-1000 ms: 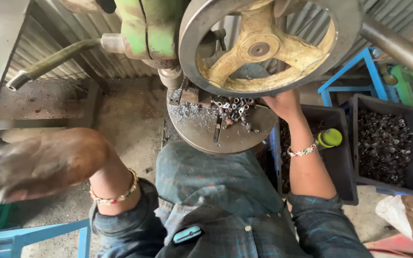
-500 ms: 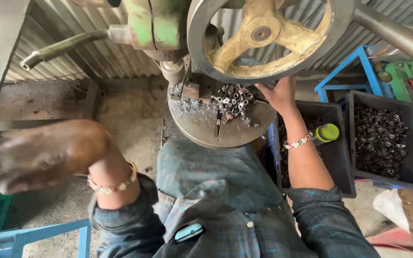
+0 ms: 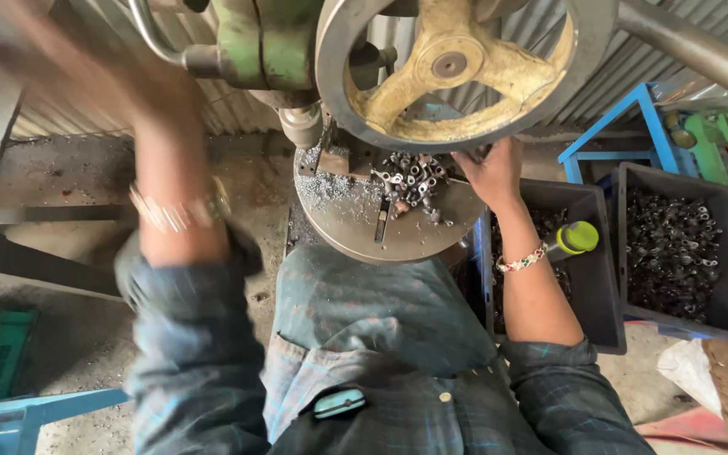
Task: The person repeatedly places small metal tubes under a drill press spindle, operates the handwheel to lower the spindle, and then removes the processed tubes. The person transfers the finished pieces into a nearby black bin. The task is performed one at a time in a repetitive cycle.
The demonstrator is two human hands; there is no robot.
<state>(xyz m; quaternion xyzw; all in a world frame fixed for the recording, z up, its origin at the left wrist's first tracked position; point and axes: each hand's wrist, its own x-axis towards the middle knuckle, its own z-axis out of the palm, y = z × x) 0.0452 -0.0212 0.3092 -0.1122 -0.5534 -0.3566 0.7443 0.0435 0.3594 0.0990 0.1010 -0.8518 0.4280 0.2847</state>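
Right hand (image 3: pixel 489 173) rests fingers loosely curled on small grey metal fittings (image 3: pixel 410 181) atop the round steel table (image 3: pixel 355 236) — blurred left hand (image 3: pixel 86 76) raised, grip unclear.

Dark blue-grey plaid shirt, sleeves rolled; beaded bracelet (image 3: pixel 522 258) on wrist nearest the flywheel (image 3: pixel 465 72); metal bangle (image 3: pixel 174 211) on far wrist

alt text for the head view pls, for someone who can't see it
Seen from above, a person's right hand rests on small metal parts piled on the round table of a green press with a large flywheel. The left hand is raised and blurred. Dark bins of similar parts stand to the right.
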